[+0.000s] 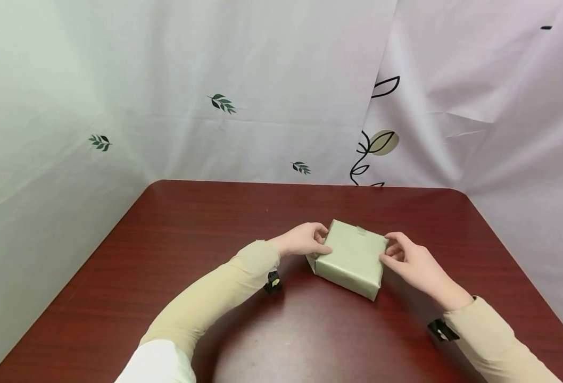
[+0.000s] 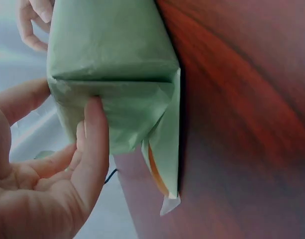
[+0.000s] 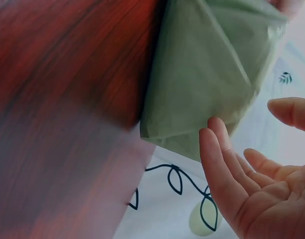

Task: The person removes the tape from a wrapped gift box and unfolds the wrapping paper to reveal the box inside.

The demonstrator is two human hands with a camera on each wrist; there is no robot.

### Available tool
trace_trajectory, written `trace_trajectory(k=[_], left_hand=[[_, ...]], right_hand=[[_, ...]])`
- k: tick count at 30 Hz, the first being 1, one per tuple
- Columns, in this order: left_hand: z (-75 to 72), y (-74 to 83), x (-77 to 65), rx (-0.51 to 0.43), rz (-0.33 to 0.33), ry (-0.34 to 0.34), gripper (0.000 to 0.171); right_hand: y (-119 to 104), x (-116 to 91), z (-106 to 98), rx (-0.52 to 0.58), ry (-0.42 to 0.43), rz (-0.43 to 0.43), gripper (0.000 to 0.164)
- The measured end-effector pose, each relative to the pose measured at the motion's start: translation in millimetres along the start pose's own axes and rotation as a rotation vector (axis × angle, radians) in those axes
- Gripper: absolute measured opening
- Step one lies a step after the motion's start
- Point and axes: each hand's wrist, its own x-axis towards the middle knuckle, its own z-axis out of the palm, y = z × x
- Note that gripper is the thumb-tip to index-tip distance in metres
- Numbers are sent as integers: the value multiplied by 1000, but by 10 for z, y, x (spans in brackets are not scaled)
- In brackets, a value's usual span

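Observation:
A box wrapped in pale green paper (image 1: 353, 252) lies at an angle on the table between both hands. My left hand (image 1: 305, 239) is at its left end, thumb on the top edge. In the left wrist view, one straight finger (image 2: 96, 124) presses the folded paper of that end. Below it a loose paper flap (image 2: 167, 149) sticks out, showing an orange-brown strip and a pale, translucent piece at its tip. My right hand (image 1: 411, 260) is at the right end, fingertips (image 3: 214, 127) right at the folded end face, the thumb standing apart from the paper in the right wrist view.
The dark red wooden table (image 1: 190, 223) reaches back to a white curtain (image 1: 272, 64) with leaf prints, which also hangs at both sides. A small black device (image 1: 273, 282) is at the left wrist, another black device (image 1: 443, 330) at the right.

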Motion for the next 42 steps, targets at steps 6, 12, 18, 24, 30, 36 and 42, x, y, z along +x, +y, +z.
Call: trace_trajectory(k=[6,12,18,24,30,36,42], left_hand=[[67,-71,-29,-250,-75,28,66],[101,-140,-36,-449,-135,43,66],[116,-174,-10,-568,-142,33,65],[132,-197,-2,-577,-121,32,65],[124,-190,-18,-556,-116,59,65],[125,-178,-26,-566,-116,72,64],[130,-178,-29,-571,-110,68,64]], right_hand=[[25,89,42,194,-67,80,42],[114,185,62,564,-137,213,49],[178,235,26,658,-152,246,53],[104,213,-39,394,-64,195,41],[-53,214,-38,57,-11,138,33],[-111,236,22,2,-33,95,33],[-93,245,56,-3,-36,87,25]])
